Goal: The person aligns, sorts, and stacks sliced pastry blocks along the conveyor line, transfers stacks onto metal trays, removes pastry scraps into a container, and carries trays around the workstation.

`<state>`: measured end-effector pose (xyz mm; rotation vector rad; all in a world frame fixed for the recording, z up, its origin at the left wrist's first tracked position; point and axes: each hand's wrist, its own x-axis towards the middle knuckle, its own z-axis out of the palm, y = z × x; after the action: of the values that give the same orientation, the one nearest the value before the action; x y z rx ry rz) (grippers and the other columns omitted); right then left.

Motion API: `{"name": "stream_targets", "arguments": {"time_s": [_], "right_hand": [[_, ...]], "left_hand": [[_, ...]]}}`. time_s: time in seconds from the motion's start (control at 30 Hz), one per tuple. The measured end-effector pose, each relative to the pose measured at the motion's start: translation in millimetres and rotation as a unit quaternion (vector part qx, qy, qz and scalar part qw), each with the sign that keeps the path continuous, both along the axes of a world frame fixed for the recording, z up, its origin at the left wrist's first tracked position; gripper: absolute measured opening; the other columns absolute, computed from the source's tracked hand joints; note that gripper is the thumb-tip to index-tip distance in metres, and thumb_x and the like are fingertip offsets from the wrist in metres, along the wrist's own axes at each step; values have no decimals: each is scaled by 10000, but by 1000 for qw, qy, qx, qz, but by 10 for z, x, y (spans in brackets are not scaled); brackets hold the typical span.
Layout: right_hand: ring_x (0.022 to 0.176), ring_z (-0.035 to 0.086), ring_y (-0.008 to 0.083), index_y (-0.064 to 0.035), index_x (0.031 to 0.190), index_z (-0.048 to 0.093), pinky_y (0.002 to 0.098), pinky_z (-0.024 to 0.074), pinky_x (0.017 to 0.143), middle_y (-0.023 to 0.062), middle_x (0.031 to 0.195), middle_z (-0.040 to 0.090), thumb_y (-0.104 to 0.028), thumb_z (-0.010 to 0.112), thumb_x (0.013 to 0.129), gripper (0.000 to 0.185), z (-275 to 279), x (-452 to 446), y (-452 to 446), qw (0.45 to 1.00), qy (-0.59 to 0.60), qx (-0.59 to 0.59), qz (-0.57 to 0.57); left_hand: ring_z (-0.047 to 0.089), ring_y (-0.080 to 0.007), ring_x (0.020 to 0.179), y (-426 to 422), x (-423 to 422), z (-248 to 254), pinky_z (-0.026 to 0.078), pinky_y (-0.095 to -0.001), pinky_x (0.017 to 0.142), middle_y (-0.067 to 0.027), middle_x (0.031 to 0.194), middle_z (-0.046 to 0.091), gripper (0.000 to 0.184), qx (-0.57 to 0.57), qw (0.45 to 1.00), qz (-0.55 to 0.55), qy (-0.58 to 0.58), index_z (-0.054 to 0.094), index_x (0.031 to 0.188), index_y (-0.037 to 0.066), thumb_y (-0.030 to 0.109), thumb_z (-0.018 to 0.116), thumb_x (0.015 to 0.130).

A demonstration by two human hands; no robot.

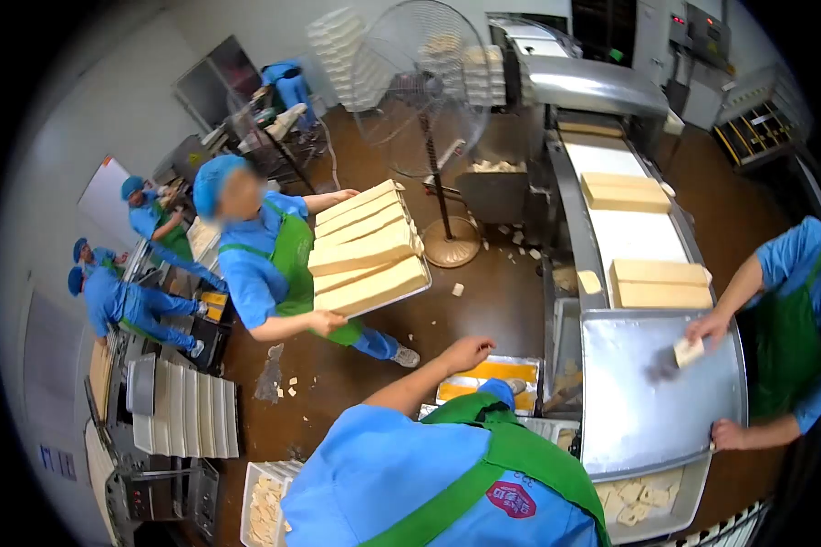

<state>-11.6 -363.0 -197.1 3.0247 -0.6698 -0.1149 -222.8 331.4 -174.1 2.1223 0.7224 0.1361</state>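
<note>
Past a blue-shirted back (401, 474), a tall fan (425, 105) stands near the conveyor (622, 233).

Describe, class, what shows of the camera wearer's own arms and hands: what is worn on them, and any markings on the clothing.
Only the left hand shows; it is ungloved. A light-blue sleeve leaves the forearm bare. Over the blue top lie green apron straps, beside a red badge with pale lettering. The right hand is out of view.
</note>
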Motion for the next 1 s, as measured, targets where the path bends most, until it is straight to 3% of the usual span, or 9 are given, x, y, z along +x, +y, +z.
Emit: {"name": "stream_targets", "arguments": {"time_s": [0.13, 0.17, 0.23, 0.4, 0.47, 0.57, 0.73, 0.83, 1.0], "right_hand": [[966, 583, 407, -48, 1116, 610, 477, 501, 772, 261, 1186, 535, -486, 466, 883, 516, -444, -64, -469, 997, 0, 34, -72], [792, 614, 421, -56, 961, 660, 530, 499, 632, 231, 1051, 605, -491, 439, 890, 493, -234, -222, -218, 995, -83, -6, -53], [1021, 547, 412, -72, 1069, 638, 479, 469, 828, 250, 1223, 506, -389, 413, 911, 420, -120, -363, -28, 990, -119, -24, -78], [1083, 495, 411, -48, 1094, 604, 475, 403, 915, 230, 1230, 501, -286, 479, 874, 347, 463, -512, 579, 954, -283, -95, 24], [1080, 474, 387, -32, 1163, 547, 442, 373, 937, 223, 1208, 504, -235, 524, 849, 375, 630, -496, 1030, 963, -269, -4, 21], [1005, 499, 277, 11, 1203, 484, 388, 398, 886, 179, 1159, 512, -297, 515, 892, 439, 509, -451, 1604, 917, -220, 331, 36], [987, 488, 203, 15, 1214, 433, 320, 399, 877, 140, 1126, 514, -388, 413, 951, 482, 243, -37, 2396, 728, 12, 679, -94], [933, 514, 207, 48, 1195, 419, 338, 404, 857, 118, 1018, 537, -339, 435, 944, 461, 137, 146, 2629, 679, -177, 700, -132], [956, 524, 222, 61, 1175, 428, 316, 398, 869, 133, 1004, 555, -240, 451, 925, 392, 138, 288, 2657, 835, -353, 414, -75]], "left_hand": [[625, -244, 872, -25, 112, 551, 486, -323, 768, -129, 947, 642, 182, 34, 991, 40, -124, 632, 1009, 47, 106, 573, 848], [622, -211, 838, -32, 145, 756, 487, -311, 754, -117, 931, 645, 165, 5, 991, 55, -119, 634, 997, 38, 92, 568, 855], [607, -156, 781, 151, 73, 664, 493, -280, 732, -79, 875, 636, 154, 12, 975, 130, -182, 618, 998, 8, 84, 541, 888], [533, -86, 706, 369, -159, 1147, 460, -217, 660, -28, 828, 585, 135, -19, 924, 264, -275, 597, 997, 11, 80, 519, 910], [515, -83, 708, 440, -197, 1221, 439, -207, 654, -24, 828, 565, 122, 10, 916, 272, -293, 585, 982, 2, 69, 513, 909], [500, -67, 708, 454, -177, 1266, 426, -201, 639, -4, 844, 561, 112, -10, 901, 285, -327, 582, 977, 30, 68, 494, 918], [515, -58, 750, 310, 67, 1284, 432, -190, 677, 9, 867, 563, 107, -62, 919, 245, -301, 580, 987, 46, 79, 510, 913], [533, -64, 755, 135, 291, 1333, 440, -188, 689, 4, 862, 576, 107, -109, 935, 184, -284, 584, 992, 42, 72, 528, 906], [537, -62, 787, -172, 646, 1360, 436, -192, 705, -3, 877, 578, 130, -177, 949, 85, -248, 575, 1019, 14, 42, 533, 900]]}}
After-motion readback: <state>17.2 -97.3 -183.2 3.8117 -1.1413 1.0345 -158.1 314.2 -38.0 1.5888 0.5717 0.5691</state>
